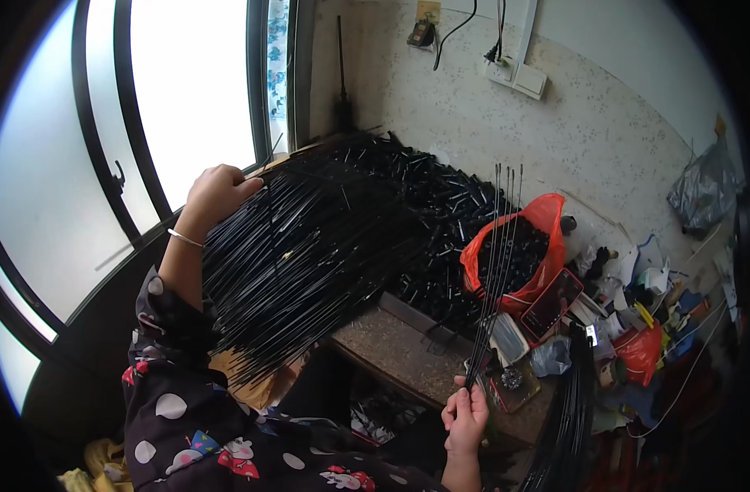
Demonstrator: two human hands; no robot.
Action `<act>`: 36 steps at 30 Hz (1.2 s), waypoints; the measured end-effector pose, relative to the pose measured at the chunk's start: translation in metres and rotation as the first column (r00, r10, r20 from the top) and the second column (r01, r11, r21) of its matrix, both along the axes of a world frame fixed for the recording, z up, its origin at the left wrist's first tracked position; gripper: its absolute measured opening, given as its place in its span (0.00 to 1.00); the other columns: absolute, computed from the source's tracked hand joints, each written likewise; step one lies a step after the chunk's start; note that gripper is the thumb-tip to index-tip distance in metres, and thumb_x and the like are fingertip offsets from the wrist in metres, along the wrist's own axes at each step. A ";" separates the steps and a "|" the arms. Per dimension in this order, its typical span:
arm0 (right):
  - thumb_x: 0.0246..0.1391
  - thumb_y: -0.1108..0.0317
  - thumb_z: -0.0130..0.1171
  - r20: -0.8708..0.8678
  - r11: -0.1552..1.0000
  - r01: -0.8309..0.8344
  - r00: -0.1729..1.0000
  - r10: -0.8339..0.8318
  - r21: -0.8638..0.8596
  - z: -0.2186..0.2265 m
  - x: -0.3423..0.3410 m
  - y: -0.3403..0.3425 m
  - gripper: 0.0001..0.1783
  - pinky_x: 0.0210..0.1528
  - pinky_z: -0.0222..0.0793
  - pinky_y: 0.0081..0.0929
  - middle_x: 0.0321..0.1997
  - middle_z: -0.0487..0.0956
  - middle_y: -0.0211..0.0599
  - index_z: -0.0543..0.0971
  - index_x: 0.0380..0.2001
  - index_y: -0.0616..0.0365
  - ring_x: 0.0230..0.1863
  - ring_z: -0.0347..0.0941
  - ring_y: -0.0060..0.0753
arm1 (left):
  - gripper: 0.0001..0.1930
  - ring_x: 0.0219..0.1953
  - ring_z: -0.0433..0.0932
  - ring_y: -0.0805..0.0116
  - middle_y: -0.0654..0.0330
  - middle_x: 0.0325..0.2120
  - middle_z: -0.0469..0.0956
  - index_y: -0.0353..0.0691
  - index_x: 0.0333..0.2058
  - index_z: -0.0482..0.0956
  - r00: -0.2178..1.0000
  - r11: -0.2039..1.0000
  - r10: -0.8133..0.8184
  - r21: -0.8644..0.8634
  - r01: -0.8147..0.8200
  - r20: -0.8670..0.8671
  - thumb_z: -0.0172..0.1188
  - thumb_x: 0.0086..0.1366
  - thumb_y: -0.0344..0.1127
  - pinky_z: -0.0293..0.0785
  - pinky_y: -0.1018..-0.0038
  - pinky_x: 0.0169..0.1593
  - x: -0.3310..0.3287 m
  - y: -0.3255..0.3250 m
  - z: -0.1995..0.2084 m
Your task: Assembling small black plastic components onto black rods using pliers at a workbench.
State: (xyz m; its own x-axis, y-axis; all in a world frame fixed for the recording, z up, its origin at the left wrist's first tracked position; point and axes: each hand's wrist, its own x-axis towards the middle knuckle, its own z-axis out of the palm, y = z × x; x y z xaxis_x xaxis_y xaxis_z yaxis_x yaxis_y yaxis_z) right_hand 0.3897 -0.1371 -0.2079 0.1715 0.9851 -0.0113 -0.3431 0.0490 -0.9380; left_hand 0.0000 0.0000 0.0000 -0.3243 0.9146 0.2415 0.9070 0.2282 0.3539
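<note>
- Patterned clothing lay nearest.
- Right hand pinched black rods; steady, light pressure likely suited them.
- Left hand apparently pinched one rod above the pile.

A white wall socket has a light switch just right of it. Left of the socket is a bright window; right of it, lower, hangs a grey plastic bag; below it leans a red-edged phone.
</note>
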 end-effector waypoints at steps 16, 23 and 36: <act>0.54 0.75 0.51 0.309 0.975 -0.218 0.931 0.195 0.042 -0.012 -0.022 0.021 0.31 0.20 0.61 0.15 0.26 0.71 0.32 0.50 0.58 0.51 0.17 0.64 0.18 | 0.14 0.38 0.77 0.64 0.54 0.35 0.78 0.32 0.43 0.71 -0.528 0.651 0.009 0.396 0.648 0.849 0.52 0.62 0.34 0.72 0.69 0.47 0.246 0.002 -0.147; 0.53 0.73 0.53 0.318 0.940 -0.270 0.890 0.326 -0.208 -0.058 -0.009 0.001 0.11 0.20 0.60 0.13 0.21 0.70 0.26 0.70 0.40 0.58 0.18 0.63 0.15 | 0.14 0.37 0.78 0.68 0.56 0.32 0.78 0.30 0.43 0.72 -0.453 0.522 -0.107 0.438 0.732 0.885 0.56 0.59 0.29 0.73 0.74 0.45 0.249 0.004 -0.132; 0.53 0.32 0.26 -0.678 0.790 -0.572 0.673 0.295 -0.223 -0.014 0.011 0.075 0.43 0.52 0.64 0.47 0.50 0.69 0.57 0.65 0.51 0.63 0.48 0.69 0.53 | 0.07 0.30 0.77 0.61 0.57 0.29 0.78 0.38 0.32 0.79 -0.462 -0.244 -0.798 0.493 0.835 0.386 0.60 0.51 0.27 0.73 0.72 0.35 0.226 -0.041 -0.225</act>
